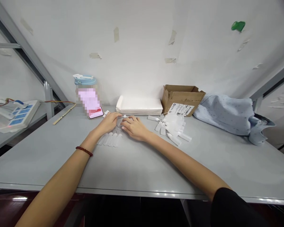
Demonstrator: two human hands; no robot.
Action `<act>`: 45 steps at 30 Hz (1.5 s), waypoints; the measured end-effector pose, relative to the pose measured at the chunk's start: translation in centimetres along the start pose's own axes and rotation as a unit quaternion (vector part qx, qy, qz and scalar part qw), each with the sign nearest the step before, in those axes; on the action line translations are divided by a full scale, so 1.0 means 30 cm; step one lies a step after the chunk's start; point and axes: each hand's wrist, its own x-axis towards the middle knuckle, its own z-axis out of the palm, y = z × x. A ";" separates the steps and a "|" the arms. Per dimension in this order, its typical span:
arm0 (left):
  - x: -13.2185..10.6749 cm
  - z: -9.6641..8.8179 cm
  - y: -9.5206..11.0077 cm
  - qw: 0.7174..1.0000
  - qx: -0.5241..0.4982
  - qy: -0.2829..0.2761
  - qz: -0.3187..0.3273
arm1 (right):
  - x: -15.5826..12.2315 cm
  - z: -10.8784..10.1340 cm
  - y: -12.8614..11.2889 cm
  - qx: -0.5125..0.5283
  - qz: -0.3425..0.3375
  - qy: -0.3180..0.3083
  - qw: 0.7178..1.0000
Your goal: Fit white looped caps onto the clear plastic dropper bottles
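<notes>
My left hand (110, 122) and my right hand (133, 128) meet over the table, left of centre, fingertips close together. The fingers of both are bent and closed in a pinch around something small. A little white piece (125, 116) shows between the fingertips; its kind is too small to make out. Just below the hands lies a row of translucent plastic pieces (112, 139), long and narrow, with thin loops at their upper ends. Right of my right hand, a loose pile of similar translucent pieces (172, 126) with thin loops is spread on the table.
Behind the hands lies a stack of white sheets (139, 107). An open cardboard box (183, 99) and a light blue cloth (224, 113) stand to its right. A phone (96, 112) leans by a blue round item (85, 80). A thin strip (64, 114) lies on the grey table (142, 170).
</notes>
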 end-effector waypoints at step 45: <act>-0.007 -0.017 0.045 0.998 0.038 0.033 -0.049 | -0.035 -0.013 -0.140 0.100 0.091 -0.077 0.988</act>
